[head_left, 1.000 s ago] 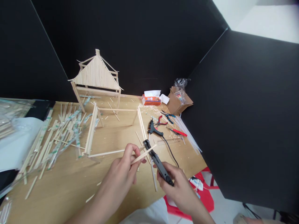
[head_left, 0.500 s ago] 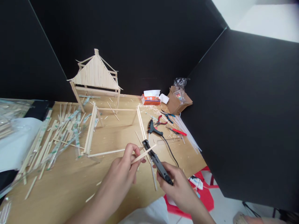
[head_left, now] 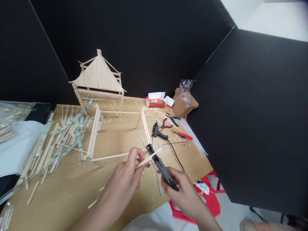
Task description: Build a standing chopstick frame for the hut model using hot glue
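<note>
Hands barely shifted from the earlier frame: left hand (head_left: 122,176) pinches a wooden stick (head_left: 147,162), which crosses the head of a black handheld tool (head_left: 163,171) gripped in the closed right hand (head_left: 181,194); a stick-built frame (head_left: 93,138) stands at 11 o'clock on the wooden table (head_left: 60,199).

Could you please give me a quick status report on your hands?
Left hand pinching wooden stick; right hand gripping black tool beside it; stick frame just beyond.
</note>
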Motion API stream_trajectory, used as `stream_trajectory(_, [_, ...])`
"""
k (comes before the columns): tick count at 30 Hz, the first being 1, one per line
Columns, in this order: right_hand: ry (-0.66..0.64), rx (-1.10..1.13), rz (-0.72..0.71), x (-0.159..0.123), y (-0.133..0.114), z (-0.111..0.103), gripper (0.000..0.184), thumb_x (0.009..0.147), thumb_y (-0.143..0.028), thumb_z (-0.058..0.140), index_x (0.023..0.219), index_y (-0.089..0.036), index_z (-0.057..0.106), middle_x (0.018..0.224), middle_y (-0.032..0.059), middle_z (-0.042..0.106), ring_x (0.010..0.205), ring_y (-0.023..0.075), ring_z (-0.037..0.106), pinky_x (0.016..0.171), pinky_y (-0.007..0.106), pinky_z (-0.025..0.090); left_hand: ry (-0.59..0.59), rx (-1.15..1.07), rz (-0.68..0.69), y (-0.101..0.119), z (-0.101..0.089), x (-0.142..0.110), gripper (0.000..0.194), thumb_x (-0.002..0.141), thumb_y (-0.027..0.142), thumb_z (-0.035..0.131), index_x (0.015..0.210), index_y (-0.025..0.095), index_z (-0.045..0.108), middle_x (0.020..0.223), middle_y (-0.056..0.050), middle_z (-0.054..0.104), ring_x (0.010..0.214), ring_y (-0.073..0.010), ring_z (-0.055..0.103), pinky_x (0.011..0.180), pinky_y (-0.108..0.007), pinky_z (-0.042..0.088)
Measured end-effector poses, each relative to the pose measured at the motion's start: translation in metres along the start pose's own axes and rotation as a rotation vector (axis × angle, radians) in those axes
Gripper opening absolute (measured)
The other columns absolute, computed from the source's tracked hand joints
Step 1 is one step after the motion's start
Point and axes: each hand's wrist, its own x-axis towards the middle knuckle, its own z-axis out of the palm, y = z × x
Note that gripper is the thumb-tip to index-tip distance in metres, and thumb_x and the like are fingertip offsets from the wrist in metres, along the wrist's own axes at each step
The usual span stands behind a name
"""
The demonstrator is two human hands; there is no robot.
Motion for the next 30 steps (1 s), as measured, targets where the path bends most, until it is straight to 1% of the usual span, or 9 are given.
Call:
stream_trajectory(5, [0.007,0.002,-0.007,-0.0009,0.0003,-0.0003,0.016,0.082,-0.015,0.051,0.093,-0.019,0.061,0.068,-0.0053,0.046,0.060,0.0100,0.040,0.056,0.021,0.033,-0.008,0.018,-0.022,0.0005,-0.0014,-0.0003,0.003,0.093,0.030,0.036,0.094,0.028,0.035,0.065,0.007,0.066,0.046,-0.0128,0.054,0.052,-0.021,0.038])
stream_trajectory(8, [-0.001,0.012,-0.008,-0.0012,-0.0008,-0.0004,0.015,0.083,-0.015,0.050,0.092,-0.020,0.060,0.069,-0.0054,0.046,0.060,0.0099,0.040,0.056,0.021,0.033,-0.004,0.020,-0.026,0.0003,-0.0014,-0.0007,0.003,0.093,0.029,0.036,0.094,0.028,0.035,0.066,0.007,0.067,0.046,-0.0124,0.054,0.053,-0.022,0.038])
stream_trajectory(15, [-0.016,0.006,-0.003,-0.0017,0.0012,-0.0004,0.013,0.084,-0.015,0.049,0.091,-0.021,0.059,0.069,-0.0057,0.045,0.060,0.0099,0.039,0.056,0.021,0.032,-0.014,0.014,-0.022,0.0015,-0.0006,-0.0002,0.002,0.093,0.028,0.036,0.093,0.028,0.034,0.080,0.006,0.071,0.044,-0.0099,0.052,0.052,-0.021,0.038])
stream_trajectory(17, [-0.017,0.005,-0.005,-0.0018,0.0025,-0.0005,0.013,0.084,-0.016,0.049,0.091,-0.021,0.059,0.069,-0.0057,0.045,0.060,0.0100,0.039,0.056,0.021,0.032,-0.012,0.010,-0.010,0.0014,0.0002,0.0000,0.002,0.093,0.028,0.036,0.093,0.027,0.034,0.081,0.005,0.071,0.044,-0.0096,0.051,0.052,-0.021,0.038])
stream_trajectory(21, [-0.009,-0.006,-0.014,-0.0014,0.0021,-0.0003,0.013,0.084,-0.016,0.047,0.090,-0.021,0.058,0.069,-0.0057,0.045,0.060,0.0102,0.038,0.055,0.021,0.032,-0.013,0.018,0.001,0.0004,0.0030,-0.0004,0.004,0.094,0.031,0.033,0.093,0.027,0.034,0.075,0.005,0.070,0.044,-0.0107,0.052,0.051,-0.021,0.037])
stream_trajectory(26, [0.047,-0.129,-0.053,-0.0030,-0.0036,-0.0001,0.014,0.083,-0.013,0.048,0.090,-0.021,0.057,0.071,-0.0056,0.049,0.063,0.0106,0.042,0.059,0.021,0.033,-0.012,0.035,0.001,0.0010,0.0059,-0.0010,0.008,0.095,0.034,0.031,0.093,0.027,0.035,0.065,0.006,0.067,0.044,-0.0122,0.052,0.050,-0.021,0.037])
stream_trajectory(30, [0.046,-0.166,-0.060,-0.0054,-0.0045,-0.0010,0.012,0.083,-0.013,0.047,0.086,-0.021,0.056,0.070,-0.0056,0.048,0.062,0.0106,0.043,0.059,0.021,0.033,-0.027,0.044,0.007,0.0014,0.0068,-0.0018,0.008,0.094,0.034,0.031,0.094,0.028,0.035,0.056,0.008,0.061,0.042,-0.0135,0.051,0.049,-0.021,0.036])
